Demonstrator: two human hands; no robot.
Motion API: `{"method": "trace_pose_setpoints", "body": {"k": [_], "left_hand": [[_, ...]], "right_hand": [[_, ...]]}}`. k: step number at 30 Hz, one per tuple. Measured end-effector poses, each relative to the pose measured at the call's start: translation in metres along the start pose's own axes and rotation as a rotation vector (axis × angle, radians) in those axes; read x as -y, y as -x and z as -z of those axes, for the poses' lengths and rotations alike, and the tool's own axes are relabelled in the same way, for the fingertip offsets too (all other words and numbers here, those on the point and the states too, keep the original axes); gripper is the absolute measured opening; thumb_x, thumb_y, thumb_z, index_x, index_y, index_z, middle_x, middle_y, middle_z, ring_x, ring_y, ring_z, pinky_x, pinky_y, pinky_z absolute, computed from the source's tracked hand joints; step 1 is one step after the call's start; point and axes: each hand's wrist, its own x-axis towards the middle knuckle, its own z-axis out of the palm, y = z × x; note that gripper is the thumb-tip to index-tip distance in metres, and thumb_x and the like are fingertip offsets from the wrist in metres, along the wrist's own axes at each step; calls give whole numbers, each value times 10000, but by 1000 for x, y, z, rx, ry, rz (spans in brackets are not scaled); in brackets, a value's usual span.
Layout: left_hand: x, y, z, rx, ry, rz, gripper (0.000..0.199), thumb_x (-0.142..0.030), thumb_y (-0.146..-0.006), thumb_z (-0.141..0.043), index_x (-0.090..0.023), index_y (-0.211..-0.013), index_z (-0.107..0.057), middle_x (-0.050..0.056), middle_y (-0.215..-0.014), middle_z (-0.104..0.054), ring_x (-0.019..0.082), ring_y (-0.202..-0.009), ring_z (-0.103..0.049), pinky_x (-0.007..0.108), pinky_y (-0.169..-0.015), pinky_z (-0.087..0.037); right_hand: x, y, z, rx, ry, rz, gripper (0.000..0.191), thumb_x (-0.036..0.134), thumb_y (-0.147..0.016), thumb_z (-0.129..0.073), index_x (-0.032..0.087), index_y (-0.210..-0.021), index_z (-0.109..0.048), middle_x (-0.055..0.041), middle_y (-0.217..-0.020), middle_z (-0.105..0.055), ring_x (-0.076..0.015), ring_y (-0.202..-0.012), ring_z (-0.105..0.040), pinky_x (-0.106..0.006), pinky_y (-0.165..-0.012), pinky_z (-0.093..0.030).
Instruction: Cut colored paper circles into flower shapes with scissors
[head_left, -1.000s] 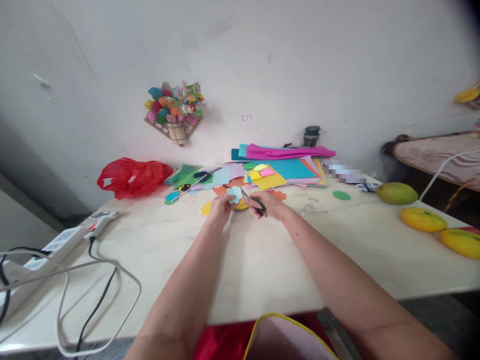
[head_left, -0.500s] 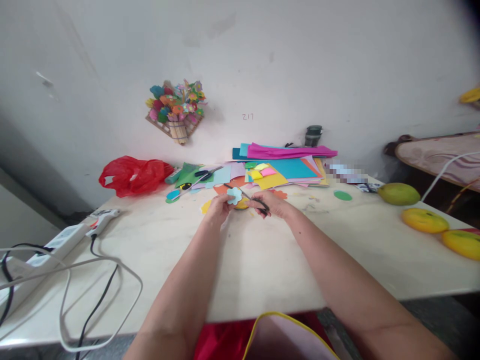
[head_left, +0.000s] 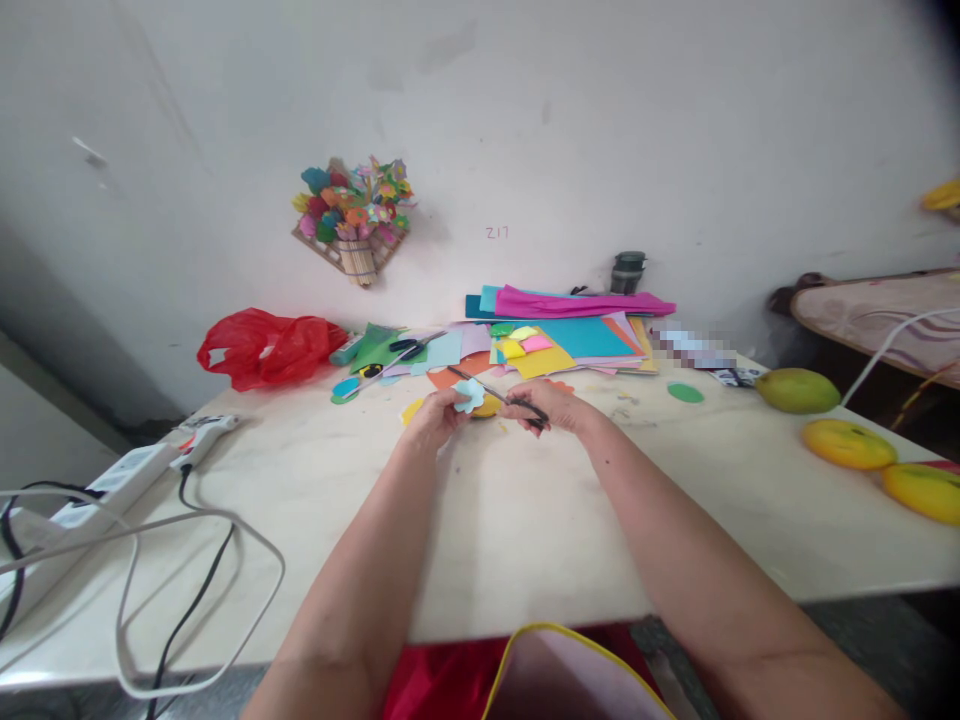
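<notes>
With the clock centred on the pale-blue paper flower (head_left: 469,395), the left hand (head_left: 436,418) is pinching that flower at its 9 o'clock edge, fingers closed. The right hand (head_left: 551,405) is gripping the black-handled scissors (head_left: 534,409) at 3 o'clock, their blades pointing towards 10 o'clock, passing close to the flower; whether the blades are parting is too small to tell. A yellow piece (head_left: 487,405) is showing just beside the flower, at 4 o'clock. On the bench (head_left: 517,540), the coloured sheets (head_left: 596,338) are lying at 2 o'clock, a second pair of scissors (head_left: 411,348) at 10, the red plastic bag (head_left: 274,350) between 9 and 10, and a green oval (head_left: 685,393) at 3.
</notes>
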Motion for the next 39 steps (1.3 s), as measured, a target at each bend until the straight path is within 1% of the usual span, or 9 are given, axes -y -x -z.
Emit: {"method": "trace_pose_setpoints", "body": {"k": [4,13,22,25,28,31,35,37,39], "left_hand": [[-3,4,-1,30,-43,25,128,-18,-558,-603,-116,-641,-603,19,-595,-627,96,-492,-569,174,-427,-464],[-3,4,-1,77,-65,31,104,-13,-575,-576,-107,-610,-605,21,-553,-609,93,-459,-544,181,-423,-452],[-1,4,0,129,-81,22,125,-3,-540,-609,-103,-615,-609,13,-567,-606,97,-481,-550,189,-426,-461],[-1,3,1,126,-90,17,125,-7,-537,-616,-114,-599,-594,3,-554,-595,96,-477,-544,193,-429,-460],[-1,2,2,107,-87,-3,116,-21,-539,-623,-122,-563,-572,0,-544,-588,93,-476,-538,197,-442,-458],[0,1,2,115,-90,-35,119,-39,-530,-639,-126,-534,-558,-5,-527,-574,93,-479,-538,203,-464,-458],[4,1,0,178,-178,-38,87,-63,-521,-641,-123,-539,-581,8,-526,-586,103,-472,-538,223,-478,-443],[7,2,-2,217,-227,-32,74,-69,-513,-640,-119,-538,-592,25,-533,-602,112,-478,-545,230,-486,-433],[9,3,-5,254,-260,-23,71,-73,-498,-643,-117,-532,-599,32,-528,-608,115,-477,-548,232,-492,-427]], "right_hand": [[3,5,4,35,33,-7,291,433,-733,-634,157,-722,-542,43,-479,-529,-69,-346,-479,-167,-300,-281],[7,8,5,69,93,17,292,435,-753,-610,156,-719,-533,27,-510,-554,-79,-386,-517,-172,-323,-305],[5,7,4,79,91,-5,275,410,-729,-638,156,-738,-533,30,-503,-550,-78,-379,-506,-178,-329,-291],[5,10,9,91,65,21,277,412,-750,-604,156,-695,-514,18,-507,-564,-81,-384,-506,-182,-341,-283],[0,11,16,108,37,16,306,426,-770,-578,151,-658,-506,-14,-539,-601,-91,-401,-520,-194,-366,-314],[-6,7,20,-12,-68,10,277,398,-722,-648,140,-751,-551,-37,-618,-640,-101,-453,-548,-201,-402,-353],[-5,-1,12,-218,-236,101,354,296,-585,-757,152,-843,-561,7,-621,-608,-110,-531,-555,-213,-477,-396],[0,-4,5,-247,-290,160,398,278,-525,-781,158,-837,-564,31,-619,-579,-115,-570,-553,-233,-541,-425],[5,-5,-1,-236,-309,194,418,258,-505,-776,163,-853,-564,33,-656,-582,-120,-617,-557,-252,-600,-442]]}}
